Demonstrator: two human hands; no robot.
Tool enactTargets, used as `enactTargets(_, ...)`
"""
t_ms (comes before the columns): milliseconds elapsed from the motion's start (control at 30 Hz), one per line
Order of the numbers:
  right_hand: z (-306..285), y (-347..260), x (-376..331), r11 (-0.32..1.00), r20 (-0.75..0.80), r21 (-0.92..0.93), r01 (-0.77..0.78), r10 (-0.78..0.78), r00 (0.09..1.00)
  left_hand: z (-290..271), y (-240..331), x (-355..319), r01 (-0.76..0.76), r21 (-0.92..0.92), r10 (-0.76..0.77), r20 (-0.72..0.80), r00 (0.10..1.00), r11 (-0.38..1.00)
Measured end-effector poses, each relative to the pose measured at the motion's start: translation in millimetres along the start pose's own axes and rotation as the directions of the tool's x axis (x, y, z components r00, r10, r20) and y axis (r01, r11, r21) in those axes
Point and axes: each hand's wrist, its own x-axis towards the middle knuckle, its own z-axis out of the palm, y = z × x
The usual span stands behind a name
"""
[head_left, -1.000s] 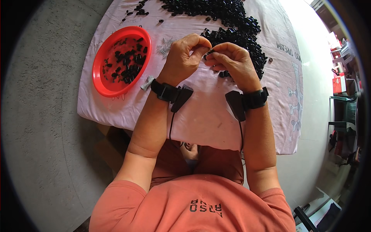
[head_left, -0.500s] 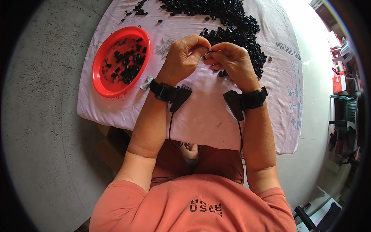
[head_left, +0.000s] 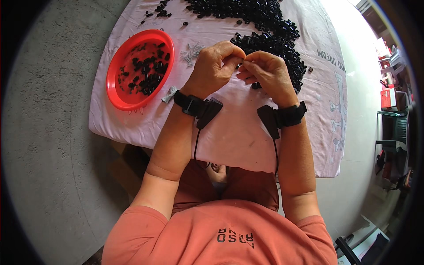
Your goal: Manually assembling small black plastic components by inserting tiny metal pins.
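Observation:
My left hand (head_left: 213,68) and my right hand (head_left: 270,76) meet fingertip to fingertip above the cloth-covered table, both closed in a pinch. Between them a small black piece (head_left: 240,66) shows only as a dark bit, mostly covered by the fingers. Just beyond my right hand lies a big heap of small black plastic pieces (head_left: 282,42). Beside my left hand is a scatter of thin silvery pins (head_left: 190,54). A small grey, shiny bundle (head_left: 169,94) rests near my left wrist. Further left stands a red round basin (head_left: 115,98) with many black pieces in it.
The pink-white printed cloth (head_left: 234,132) covers the table up to my lap. A few loose black pieces lie apart from the heap, one (head_left: 310,69) at its right. Black straps with boxes and cables sit on both wrists. A green chair (head_left: 399,126) stands at the far right.
Both hands have shifted slightly, the left one a little to the right. The fingertips have drawn closer over the small black piece, which is now more hidden.

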Motion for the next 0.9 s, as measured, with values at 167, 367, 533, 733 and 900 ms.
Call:
enactTargets(167,-1,1,-2,0.999,0.005,0.032,0.018,-0.019,1.0,0,-2,0,-0.007,-0.031,0.007,0.003,1.0,1.0)
enactTargets(367,-3,-5,-2,0.997,-0.073,0.082,0.014,-0.008,0.997,5,-9,-3,0.106,-0.054,-0.112,-0.132,0.985,0.993)
enactTargets(533,-12,-4,-2,0.983,-0.146,0.176,0.052,-0.026,0.989,1,-14,-5,0.118,0.136,-0.121,0.013,0.993,0.984)
enactTargets(733,-11,-4,-2,0.979,-0.151,0.201,0.041,-0.01,0.988,1,-14,-8,0.177,0.208,-0.195,0.072,0.978,0.962)
enactTargets(900,-12,-2,-1,0.979,-0.144,0.199,0.04,-0.011,0.989,1,-10,-8,0.144,0.218,-0.177,0.142,0.974,0.965)
